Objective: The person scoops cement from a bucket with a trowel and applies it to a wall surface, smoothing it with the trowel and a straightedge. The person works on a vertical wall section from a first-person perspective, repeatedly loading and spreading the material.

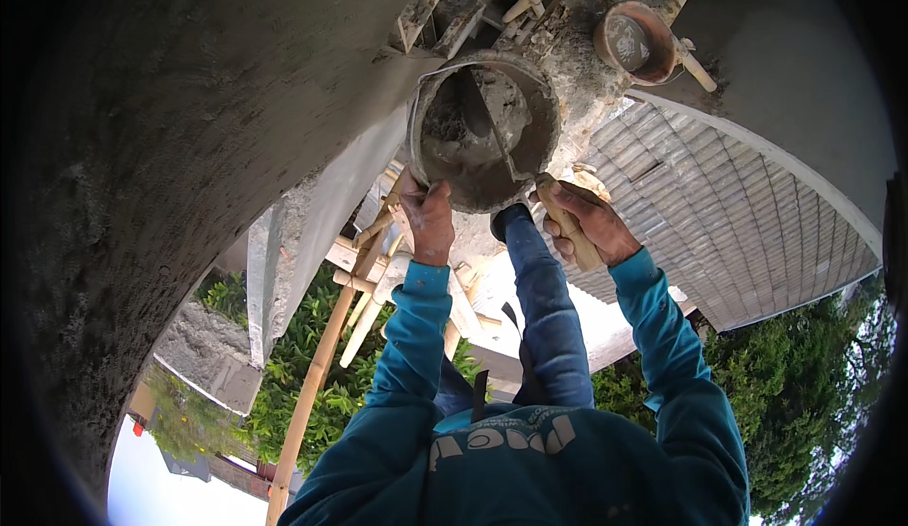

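A round bucket with a wire handle holds wet grey mortar. My left hand is closed on the near-left part of its rim, thumb on top. In my right hand is the wooden handle of a trowel, held to the right of the bucket's near edge. The trowel's narrow shank crosses the rim, and its blade reaches into the bucket, tilted against the mortar. What lies under the bucket is mostly hidden.
A smaller reddish-brown bucket with mortar traces stands at the far right, a wooden-handled tool beside it. A grey plastered wall fills the left. Bamboo poles rise below left. A tiled roof slopes away at right, with trees beyond.
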The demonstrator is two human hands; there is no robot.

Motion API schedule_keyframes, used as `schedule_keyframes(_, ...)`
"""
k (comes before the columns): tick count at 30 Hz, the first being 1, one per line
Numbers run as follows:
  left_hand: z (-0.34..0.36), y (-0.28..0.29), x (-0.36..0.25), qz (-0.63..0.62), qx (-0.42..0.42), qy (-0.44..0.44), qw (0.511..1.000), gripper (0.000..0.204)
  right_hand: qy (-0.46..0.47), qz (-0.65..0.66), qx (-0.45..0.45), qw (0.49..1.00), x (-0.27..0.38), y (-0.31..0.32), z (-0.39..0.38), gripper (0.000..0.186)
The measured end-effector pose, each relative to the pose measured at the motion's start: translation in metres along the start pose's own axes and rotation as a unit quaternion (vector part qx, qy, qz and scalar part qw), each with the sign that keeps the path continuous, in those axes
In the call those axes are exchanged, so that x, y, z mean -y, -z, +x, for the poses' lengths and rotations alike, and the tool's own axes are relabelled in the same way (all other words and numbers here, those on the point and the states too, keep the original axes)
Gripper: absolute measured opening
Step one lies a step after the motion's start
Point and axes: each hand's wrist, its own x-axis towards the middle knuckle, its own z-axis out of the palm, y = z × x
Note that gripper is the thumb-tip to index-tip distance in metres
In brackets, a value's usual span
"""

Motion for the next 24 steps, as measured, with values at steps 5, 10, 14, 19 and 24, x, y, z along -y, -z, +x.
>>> schedule_keyframes(5, 0.000, -0.035, 0.000, -0.026, 0.020, -0.001, 0.999, 0.061, 0.015, -0.174, -0.120, 0.977, -0.014, 0.013, 0.022, 0.035)
schedule_keyframes(10, 0.017, -0.054, 0.013, 0.016, 0.047, -0.012, 0.999, 0.064, -0.070, -0.209, -0.024, 0.975, -0.012, 0.046, 0.046, 0.042)
schedule_keyframes(14, 0.037, -0.064, 0.032, 0.045, 0.004, 0.036, 0.998, 0.053, 0.119, -0.487, 0.072, 0.862, 0.012, 0.086, 0.027, 0.033)
schedule_keyframes(19, 0.082, -0.109, 0.078, 0.019, 0.018, 0.023, 0.999, 0.057, 0.238, -0.535, -0.161, 0.794, 0.031, 0.153, -0.027, 0.033)
schedule_keyframes(24, 0.151, -0.159, 0.147, 0.029, -0.001, 0.070, 0.997, 0.073, 0.243, -0.618, -0.422, 0.617, 0.079, 0.286, -0.007, 0.032)
